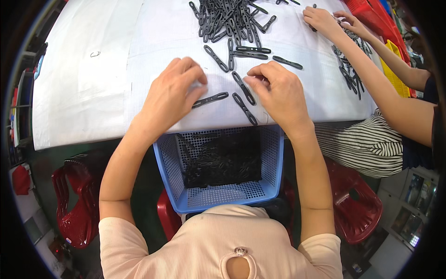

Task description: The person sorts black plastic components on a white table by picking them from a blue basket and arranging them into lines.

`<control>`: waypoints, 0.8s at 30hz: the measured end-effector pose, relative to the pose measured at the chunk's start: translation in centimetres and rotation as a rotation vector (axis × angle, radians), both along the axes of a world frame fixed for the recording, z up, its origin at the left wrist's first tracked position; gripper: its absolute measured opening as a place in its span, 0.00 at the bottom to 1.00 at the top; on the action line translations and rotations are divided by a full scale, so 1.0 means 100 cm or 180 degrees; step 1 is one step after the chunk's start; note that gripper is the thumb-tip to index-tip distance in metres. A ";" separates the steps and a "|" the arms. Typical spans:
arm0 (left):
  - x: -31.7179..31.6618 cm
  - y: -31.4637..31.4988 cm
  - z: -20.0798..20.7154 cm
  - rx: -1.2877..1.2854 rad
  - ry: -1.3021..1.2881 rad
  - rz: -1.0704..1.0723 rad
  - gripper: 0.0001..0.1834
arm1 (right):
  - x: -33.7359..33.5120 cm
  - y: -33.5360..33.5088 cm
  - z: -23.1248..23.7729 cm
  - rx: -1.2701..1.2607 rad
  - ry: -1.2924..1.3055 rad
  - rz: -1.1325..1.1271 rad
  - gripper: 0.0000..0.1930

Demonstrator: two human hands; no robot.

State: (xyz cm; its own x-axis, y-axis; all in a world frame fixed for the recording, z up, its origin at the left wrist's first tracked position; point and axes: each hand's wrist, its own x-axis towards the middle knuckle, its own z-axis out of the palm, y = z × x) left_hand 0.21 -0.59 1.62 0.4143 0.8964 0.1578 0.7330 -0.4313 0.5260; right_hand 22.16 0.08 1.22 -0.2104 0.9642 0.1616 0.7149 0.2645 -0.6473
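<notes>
My left hand (pixel 174 88) hovers over the near part of the white table, fingers curled and a small gap between thumb and forefinger. By its thumb lies a black elongated strip with holes and rounded ends (pixel 214 99), its left end hidden by the hand. My right hand (pixel 281 90) is closed in a pinch; what its fingertips hold, if anything, is too small to make out. Just left of them a second black strip (pixel 243 88) lies slantwise on the table. Another black strip (pixel 244 109) rests nearer the table's edge.
A heap of black strips (pixel 232 18) covers the far middle of the white table (pixel 83 88). Below the edge, a blue perforated basket (pixel 274 172) holds many dark pieces. At right a co-worker's hands (pixel 325 23) work beside another pile (pixel 348 69). Red chairs (pixel 76 218) stand around.
</notes>
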 end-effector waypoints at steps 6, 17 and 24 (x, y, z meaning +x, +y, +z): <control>0.005 0.052 -0.027 0.1237 -0.0075 -0.0584 0.06 | -0.009 -0.003 -0.004 0.0453 -0.0661 0.0313 0.07; -0.004 0.045 -0.012 -0.0026 -0.0172 -0.0791 0.05 | 0.019 0.047 -0.015 0.1008 -0.0596 0.0259 0.06; 0.000 0.043 -0.015 0.0557 0.0005 -0.0600 0.04 | 0.020 0.038 -0.015 0.0606 -0.0872 0.0405 0.05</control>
